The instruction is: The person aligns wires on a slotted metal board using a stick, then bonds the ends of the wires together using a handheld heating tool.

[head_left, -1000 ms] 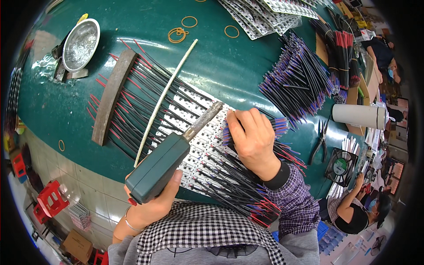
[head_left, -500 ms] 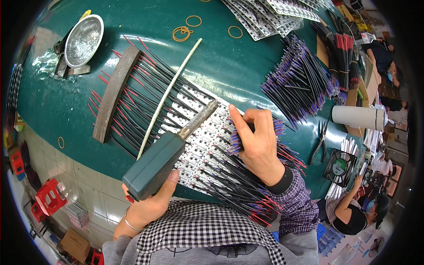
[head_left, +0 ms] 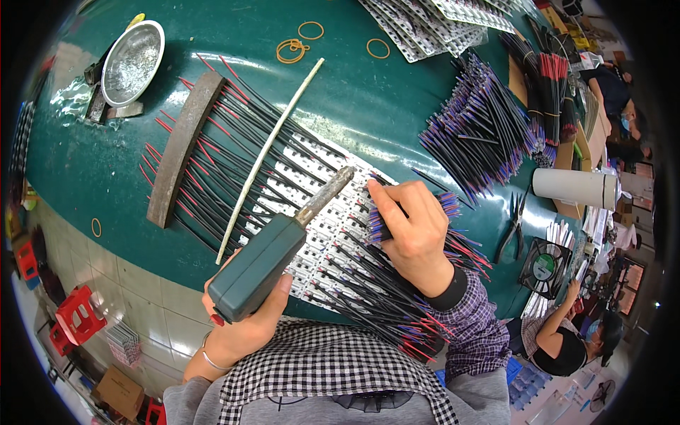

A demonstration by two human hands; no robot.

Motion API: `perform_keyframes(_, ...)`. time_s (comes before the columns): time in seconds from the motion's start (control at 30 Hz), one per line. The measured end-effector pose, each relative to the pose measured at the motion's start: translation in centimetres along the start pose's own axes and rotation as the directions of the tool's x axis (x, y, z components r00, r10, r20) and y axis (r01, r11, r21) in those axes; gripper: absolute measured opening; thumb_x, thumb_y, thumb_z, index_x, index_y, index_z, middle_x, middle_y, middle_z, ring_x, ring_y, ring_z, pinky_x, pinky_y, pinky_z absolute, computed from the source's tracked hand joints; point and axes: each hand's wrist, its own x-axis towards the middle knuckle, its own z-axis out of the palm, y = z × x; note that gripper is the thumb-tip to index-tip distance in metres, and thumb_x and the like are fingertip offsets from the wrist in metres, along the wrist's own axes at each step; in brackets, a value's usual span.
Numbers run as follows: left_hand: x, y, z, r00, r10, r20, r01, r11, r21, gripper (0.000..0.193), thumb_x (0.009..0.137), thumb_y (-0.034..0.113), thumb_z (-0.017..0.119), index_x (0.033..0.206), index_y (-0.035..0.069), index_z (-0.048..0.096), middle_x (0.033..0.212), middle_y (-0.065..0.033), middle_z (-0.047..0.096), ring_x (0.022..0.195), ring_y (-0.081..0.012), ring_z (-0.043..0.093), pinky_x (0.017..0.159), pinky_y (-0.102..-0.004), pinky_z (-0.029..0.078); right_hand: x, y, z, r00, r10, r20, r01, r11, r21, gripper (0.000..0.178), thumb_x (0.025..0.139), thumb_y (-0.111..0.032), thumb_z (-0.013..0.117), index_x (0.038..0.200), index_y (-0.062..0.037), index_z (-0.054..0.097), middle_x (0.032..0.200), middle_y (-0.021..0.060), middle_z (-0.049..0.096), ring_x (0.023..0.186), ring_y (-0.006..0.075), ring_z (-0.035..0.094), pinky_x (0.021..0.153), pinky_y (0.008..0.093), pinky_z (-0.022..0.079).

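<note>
- Fingers of the right hand (head_left: 416, 244): curled over a bundle of blue-ended black wires (head_left: 377, 225); the index finger reaches forward. Whether a single wire is pinched at its tip cannot be told.
- Left hand (head_left: 258, 317): closed around the handle of a dark green soldering gun (head_left: 258, 273).
- Key relation: the gun's metal barrel (head_left: 326, 195) runs diagonally, lower left to upper right. Its end lies just left of the right index fingertip and slightly farther out; a gap shows between them. The right hand is nearer to that end.
- Beneath both: a white circuit-board panel (head_left: 312, 248) on the green tabletop (head_left: 234, 32), with wire rows fanning to left and right.
- Left side: a pale rod (head_left: 270, 145) and a dark bar (head_left: 185, 147) lie across the red-tipped wires.
- Right side: pliers (head_left: 511, 227), a small fan (head_left: 545, 265), and a loose wire pile (head_left: 482, 134).
- Farther: a metal bowl (head_left: 133, 64), rubber bands (head_left: 290, 51), stacked panels (head_left: 428, 28).
- Room: tiled floor (head_left: 152, 304), red stool (head_left: 81, 316); a co-worker (head_left: 567, 348) sits at right.
</note>
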Motion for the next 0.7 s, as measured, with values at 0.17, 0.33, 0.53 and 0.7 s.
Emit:
perform_keyframes(0.17,0.3,1.1,0.0,0.997,-0.045,0.056,0.045,0.999,-0.002,0.023,0.081,0.003,0.078,0.102,-0.005,0.073,0.092,-0.0143,0.071,0.076,-0.0206,0.068,0.071,-0.0311,0.054,0.3,-0.1,-0.1,1.000,-0.021,0.016,0.022,0.999,-0.033,0.036,0.069,-0.002,0.067,0.105,0.0022,0.071,0.083,0.0051,0.059,0.076,0.0213,0.058,0.061,0.0338,0.043)
perform_keyframes(0.33,0.5,1.0,0.2,0.993,0.045,0.109,-0.048,0.998,0.032,0.023,0.078,-0.002,0.076,0.101,-0.006,0.072,0.091,-0.0144,0.069,0.073,-0.0209,0.066,0.067,-0.0307,0.053,0.5,0.0,0.0,0.999,-0.029,0.022,0.029,0.999,-0.038,0.030,0.070,-0.004,0.066,0.099,0.0013,0.070,0.081,0.0043,0.056,0.075,0.0198,0.057,0.060,0.0325,0.042)
perform_keyframes(0.53,0.7,0.9,0.4,0.993,0.053,0.103,-0.055,0.998,0.010,0.022,0.076,-0.006,0.075,0.098,-0.007,0.071,0.088,-0.0141,0.068,0.070,-0.0205,0.064,0.064,-0.0292,0.051,0.9,0.0,0.0,0.997,-0.062,0.036,0.064,0.995,-0.074,0.025,0.071,-0.006,0.065,0.095,0.0008,0.069,0.080,0.0037,0.053,0.075,0.0190,0.056,0.060,0.0316,0.041)
perform_keyframes(0.7,0.7,0.7,0.7,0.994,0.063,0.094,-0.066,0.997,0.028,0.018,0.077,-0.005,0.076,0.094,-0.006,0.070,0.083,-0.0120,0.065,0.068,-0.0184,0.062,0.061,-0.0282,0.049,0.9,0.0,0.2,0.996,-0.081,0.028,0.083,0.994,-0.074,0.022,0.072,-0.007,0.064,0.092,0.0005,0.068,0.079,0.0035,0.053,0.075,0.0189,0.055,0.060,0.0314,0.040)
